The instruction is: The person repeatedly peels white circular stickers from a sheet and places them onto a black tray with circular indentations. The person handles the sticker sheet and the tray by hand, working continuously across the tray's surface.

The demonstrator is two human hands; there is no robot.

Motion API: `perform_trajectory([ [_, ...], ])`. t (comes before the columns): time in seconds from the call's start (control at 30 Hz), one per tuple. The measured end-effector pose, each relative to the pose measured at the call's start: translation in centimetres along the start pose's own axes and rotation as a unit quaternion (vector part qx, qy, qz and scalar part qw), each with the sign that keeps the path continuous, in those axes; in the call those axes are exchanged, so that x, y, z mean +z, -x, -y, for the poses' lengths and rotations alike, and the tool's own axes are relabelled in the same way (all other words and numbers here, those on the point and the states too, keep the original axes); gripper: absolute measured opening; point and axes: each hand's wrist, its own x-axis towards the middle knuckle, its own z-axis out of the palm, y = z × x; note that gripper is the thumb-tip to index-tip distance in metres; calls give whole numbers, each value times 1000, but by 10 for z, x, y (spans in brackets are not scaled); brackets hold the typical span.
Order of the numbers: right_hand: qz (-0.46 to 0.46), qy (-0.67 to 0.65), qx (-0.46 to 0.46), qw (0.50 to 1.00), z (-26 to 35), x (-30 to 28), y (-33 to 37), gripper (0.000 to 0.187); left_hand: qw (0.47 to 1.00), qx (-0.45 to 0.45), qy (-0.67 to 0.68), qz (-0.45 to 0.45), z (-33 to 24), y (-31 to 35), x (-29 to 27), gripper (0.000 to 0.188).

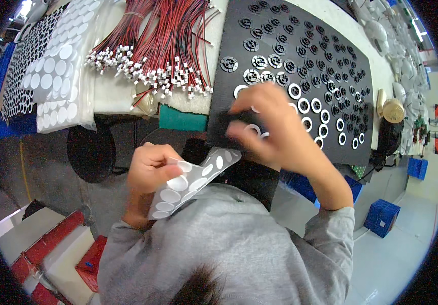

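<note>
My left hand (154, 170) pinches a sheet of round white stickers (197, 184) in front of my chest; the sheet bends and its far end reaches toward the table edge. Over the near left part of a black board (295, 46), my right hand (272, 124) is smeared by motion, thumb and index finger apart. A small white patch shows beside its fingers; I cannot tell whether they touch it. Rows of small black round parts (306, 87) cover the board. White rings (316, 105) lie on several of those nearest my right hand.
Bundles of red and black wires with white connectors (176, 76) lie left of the board. Farther left are bagged sheets of white round stickers (56, 76) and a sheet with black-edged holes (23, 76). A black stool (92, 152) stands under the table; a blue crate (382, 217) is on the floor.
</note>
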Motion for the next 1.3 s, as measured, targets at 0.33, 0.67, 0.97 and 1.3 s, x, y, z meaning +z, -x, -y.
perform_trajectory([
  [0.33, 111, -210, 141, 961, 34, -2, 22, 34, 961, 7, 19, -277, -10, 10, -21, 36],
  [0.67, 17, -184, 68, 981, 48, -7, 16, 12, 871, 203, -428, -126, -78, -5, 7, 56],
  [0.97, 51, -86, 106, 989, 48, -24, 25, 9, 918, 103, -378, 57, -76, -29, 28, 17],
  [1.3, 50, 60, 43, 996, 46, -24, 34, 13, 887, 94, -400, 212, -58, -37, 25, 20],
])
